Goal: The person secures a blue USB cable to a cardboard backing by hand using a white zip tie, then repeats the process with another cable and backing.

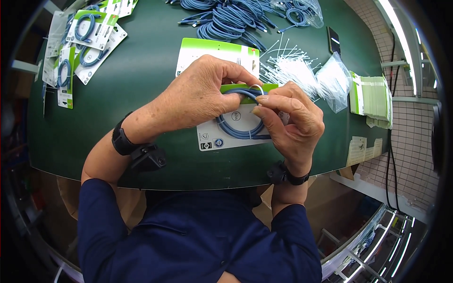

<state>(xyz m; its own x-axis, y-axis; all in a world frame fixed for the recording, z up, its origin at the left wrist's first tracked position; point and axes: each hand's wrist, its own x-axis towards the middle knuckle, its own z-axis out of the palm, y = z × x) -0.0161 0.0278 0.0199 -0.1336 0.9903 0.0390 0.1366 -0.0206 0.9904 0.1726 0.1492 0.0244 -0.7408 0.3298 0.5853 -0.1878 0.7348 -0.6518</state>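
A coiled blue cable (234, 133) lies against a white and green backing card (206, 129) in front of me. My left hand (200, 92) is closed at the card's upper left, its thumb pressing on the coil and its index finger reaching over the top. A thin white cable tie (258, 87) arches in a small loop at the coil's upper right. My right hand (297, 118) pinches that tie between thumb and fingers. The fingers hide where the tie's ends meet. Lower on the coil, a clear band wraps the cable.
Behind my hands lies another green and white card (217, 45). White cable ties (295, 68) are heaped beside a clear bag (335, 80). Blue cables (231, 21) pile up at the back, finished-looking carded cables (92, 35) at far left. Card stacks (375, 96) and a phone (333, 40) are at right.
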